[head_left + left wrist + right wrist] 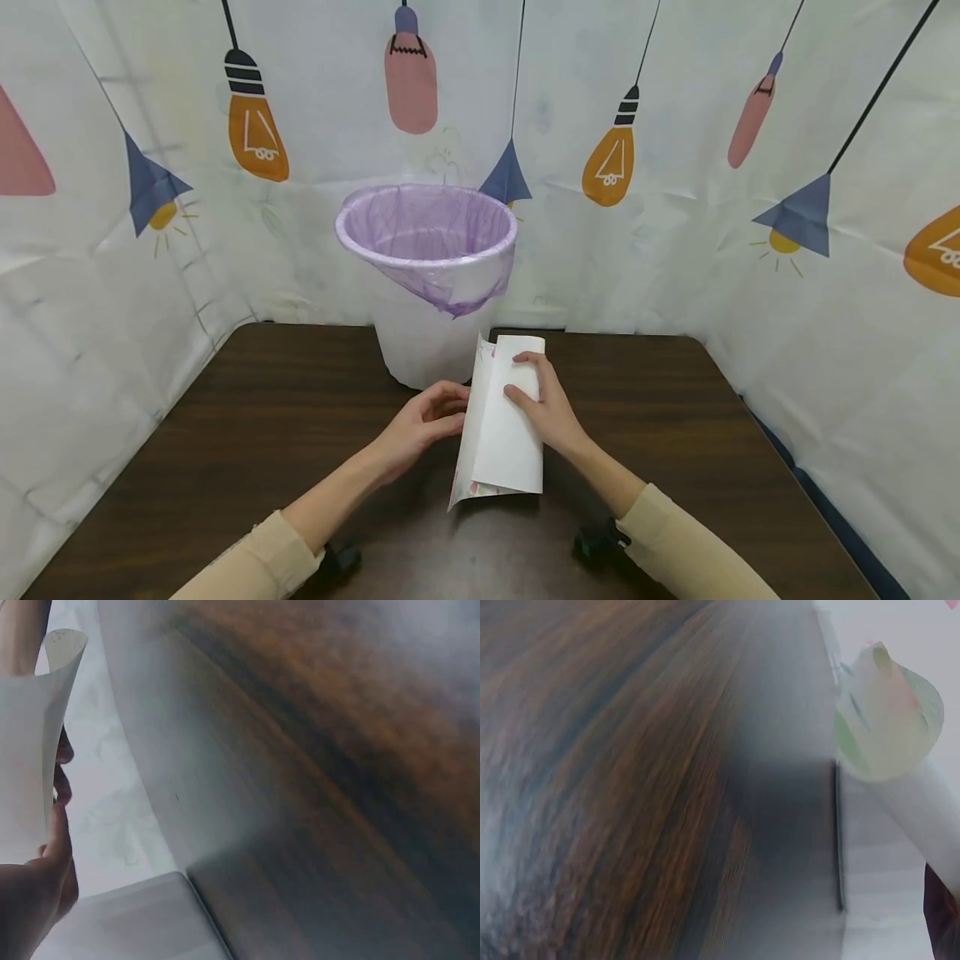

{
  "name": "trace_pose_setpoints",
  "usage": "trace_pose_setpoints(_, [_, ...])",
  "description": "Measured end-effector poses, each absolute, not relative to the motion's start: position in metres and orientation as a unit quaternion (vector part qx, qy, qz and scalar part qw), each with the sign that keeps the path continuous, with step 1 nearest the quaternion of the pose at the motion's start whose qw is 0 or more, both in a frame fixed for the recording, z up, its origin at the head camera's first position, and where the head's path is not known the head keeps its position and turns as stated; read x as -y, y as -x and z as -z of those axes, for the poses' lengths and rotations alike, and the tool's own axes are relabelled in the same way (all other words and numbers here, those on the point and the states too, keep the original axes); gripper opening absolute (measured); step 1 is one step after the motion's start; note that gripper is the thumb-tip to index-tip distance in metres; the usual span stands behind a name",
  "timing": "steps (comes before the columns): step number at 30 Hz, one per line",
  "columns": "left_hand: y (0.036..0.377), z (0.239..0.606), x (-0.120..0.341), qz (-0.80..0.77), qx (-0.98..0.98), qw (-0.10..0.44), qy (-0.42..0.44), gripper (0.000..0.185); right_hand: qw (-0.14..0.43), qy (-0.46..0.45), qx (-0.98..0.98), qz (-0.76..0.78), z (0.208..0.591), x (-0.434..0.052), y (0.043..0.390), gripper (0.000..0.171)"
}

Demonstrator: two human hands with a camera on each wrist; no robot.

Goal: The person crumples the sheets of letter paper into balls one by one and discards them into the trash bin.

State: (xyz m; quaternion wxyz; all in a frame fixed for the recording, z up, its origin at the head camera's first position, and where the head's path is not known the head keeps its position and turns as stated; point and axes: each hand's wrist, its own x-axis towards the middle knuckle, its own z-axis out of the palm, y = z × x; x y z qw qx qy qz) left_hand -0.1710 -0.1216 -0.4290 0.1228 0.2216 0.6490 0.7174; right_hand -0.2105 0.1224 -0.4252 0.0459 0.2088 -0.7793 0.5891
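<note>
A white sheet of paper (501, 433), folded or half rolled lengthwise, is held above the dark wooden table (225, 433) in the head view. My left hand (429, 417) grips its left edge with curled fingers. My right hand (542, 400) lies over the top fold with fingers wrapped round it. The left wrist view shows the paper (30, 750) as a curled white sheet beside my fingertips (61, 787). In the right wrist view the paper (889, 712) appears as a rolled end with faint coloured print inside.
A white bin (431, 275) lined with a purple bag stands on the table just behind the paper. Printed curtain walls (825, 250) close in the table on three sides. Small dark clamps (596, 542) sit near the front edge.
</note>
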Motion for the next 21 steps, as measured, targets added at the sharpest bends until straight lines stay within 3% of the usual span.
trace_pose_setpoints(3, [0.172,0.427,0.118,-0.694,-0.676,0.107,-0.221,0.038,0.079,-0.212,0.788,-0.573,0.434,-0.118,0.217,0.027])
trace_pose_setpoints(7, [0.171,0.425,0.111,-0.664,-0.710,0.080,-0.220,0.037,0.085,-0.226,0.782,-0.575,0.437,-0.113,0.218,0.020])
trace_pose_setpoints(14, [0.174,0.424,0.104,-0.652,-0.729,0.052,-0.200,0.038,0.028,-0.237,0.730,-0.640,0.432,-0.111,0.215,0.043])
trace_pose_setpoints(21, [0.179,0.424,0.106,-0.643,-0.745,0.039,-0.172,0.034,-0.065,-0.260,0.661,-0.701,0.427,-0.116,0.215,0.082])
